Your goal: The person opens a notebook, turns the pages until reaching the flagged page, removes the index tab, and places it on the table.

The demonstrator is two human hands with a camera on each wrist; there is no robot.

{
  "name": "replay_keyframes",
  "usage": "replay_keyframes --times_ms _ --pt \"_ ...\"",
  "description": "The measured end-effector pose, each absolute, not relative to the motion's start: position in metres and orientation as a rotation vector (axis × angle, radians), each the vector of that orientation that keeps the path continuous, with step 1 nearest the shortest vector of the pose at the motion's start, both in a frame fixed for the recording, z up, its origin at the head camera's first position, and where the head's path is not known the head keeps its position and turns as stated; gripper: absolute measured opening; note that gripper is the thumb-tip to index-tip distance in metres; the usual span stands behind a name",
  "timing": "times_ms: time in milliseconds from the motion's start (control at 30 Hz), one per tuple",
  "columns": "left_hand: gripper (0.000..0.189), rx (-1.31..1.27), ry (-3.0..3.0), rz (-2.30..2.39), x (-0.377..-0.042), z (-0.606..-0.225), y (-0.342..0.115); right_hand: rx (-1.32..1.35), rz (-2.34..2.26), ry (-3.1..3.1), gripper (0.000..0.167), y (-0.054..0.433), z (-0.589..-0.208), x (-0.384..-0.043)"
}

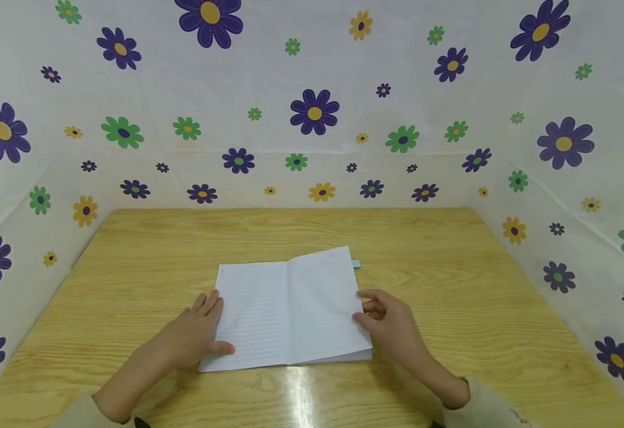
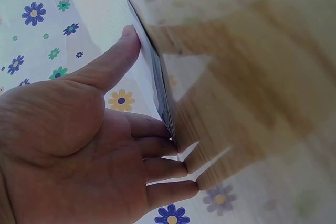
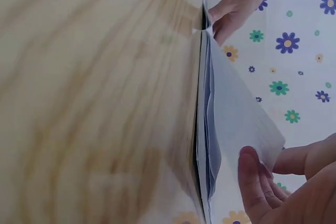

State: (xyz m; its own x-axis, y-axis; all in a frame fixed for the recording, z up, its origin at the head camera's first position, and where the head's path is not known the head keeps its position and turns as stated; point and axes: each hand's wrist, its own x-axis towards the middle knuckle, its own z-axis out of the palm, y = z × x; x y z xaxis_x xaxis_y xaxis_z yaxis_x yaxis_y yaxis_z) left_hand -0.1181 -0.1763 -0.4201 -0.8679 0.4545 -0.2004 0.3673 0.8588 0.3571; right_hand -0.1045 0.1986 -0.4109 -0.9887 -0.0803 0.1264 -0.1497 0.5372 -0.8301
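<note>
An open notebook (image 1: 253, 315) with faintly ruled white pages lies on the table. My left hand (image 1: 194, 334) rests at its left edge, thumb (image 1: 222, 348) lying on the lower left page and fingers extended along the side. At the right, my right hand (image 1: 395, 326) pinches the outer edge of a page (image 1: 326, 303) between thumb and fingers. That page is lifted at a slant above the sheets under it, as the right wrist view shows with the raised page (image 3: 236, 103). A small blue tab (image 1: 356, 264) sticks out past the right edge.
The wooden table (image 1: 183, 238) has a light yellow grain and extends around the notebook. White cloth walls (image 1: 269, 77) printed with purple, green and yellow flowers stand at the back and both sides.
</note>
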Motion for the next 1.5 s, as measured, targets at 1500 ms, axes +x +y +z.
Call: replay_keyframes --times_ms 1500 --pt "0.102 0.613 2.755 0.418 -0.117 -0.413 -0.173 0.080 2.351 -2.374 0.048 0.163 -0.413 -0.117"
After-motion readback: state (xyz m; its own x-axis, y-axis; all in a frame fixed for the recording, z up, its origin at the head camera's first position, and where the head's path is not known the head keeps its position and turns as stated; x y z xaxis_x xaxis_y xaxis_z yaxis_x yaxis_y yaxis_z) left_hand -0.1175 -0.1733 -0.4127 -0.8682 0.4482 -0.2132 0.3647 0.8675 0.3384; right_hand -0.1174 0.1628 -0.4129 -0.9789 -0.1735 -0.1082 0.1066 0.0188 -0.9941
